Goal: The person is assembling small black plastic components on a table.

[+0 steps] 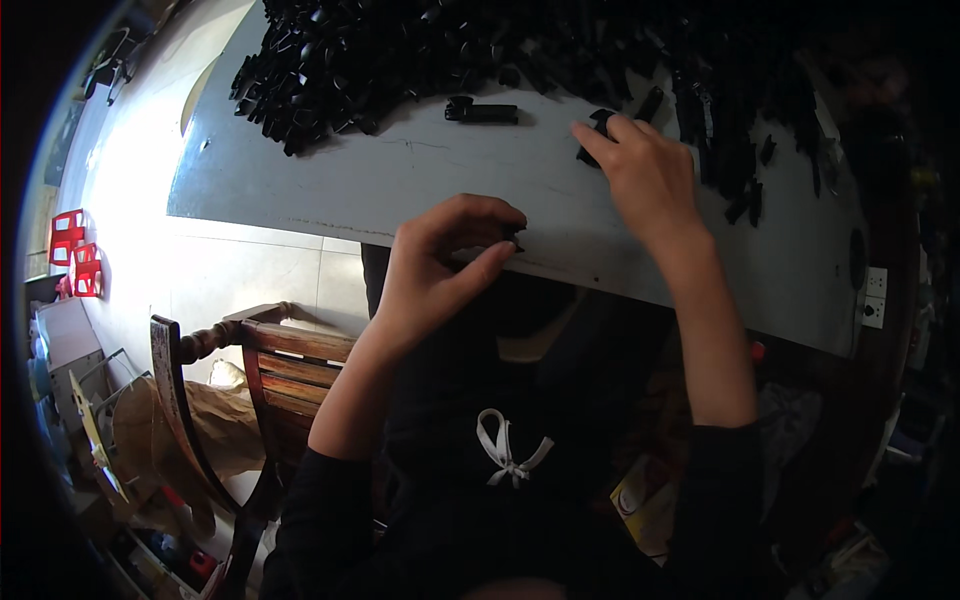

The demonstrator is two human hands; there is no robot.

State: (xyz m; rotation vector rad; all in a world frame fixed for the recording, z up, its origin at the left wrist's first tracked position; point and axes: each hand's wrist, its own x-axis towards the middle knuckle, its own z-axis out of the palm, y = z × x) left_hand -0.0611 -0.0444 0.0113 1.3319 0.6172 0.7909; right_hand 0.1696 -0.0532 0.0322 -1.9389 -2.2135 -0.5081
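Clock positions are read from the middle of the head view, twelve at the far side.

Item: pale grey, flat-topped bench [350, 180], spread across the upper half from ten to three o'clock.
Item: large heap of glossy black, plastic-looking pieces [340, 65], on the bench, densest at eleven o'clock, thinning to loose bits at two.
Item: single black elongated piece with a bulkier left end [482, 111], lying apart from the heap at twelve o'clock.
Item: left hand [440, 260], bare, just off centre toward ten o'clock, near the bench's near edge; fingers curled against the thumb, gripping a small dark piece [518, 230] at the tips, mostly hidden.
Item: right hand [645, 175], bare, at two o'clock above the bench, index finger extended; its fingers are at a black angular piece [590, 152], partly covered; whether they grip it cannot be told.
Item: brown slatted wooden chair [300, 372], at eight o'clock.
Item: red plastic stools [67, 237], two, on the floor at nine o'clock.
Item: white cord bow [512, 468] on dark clothing, at six o'clock.
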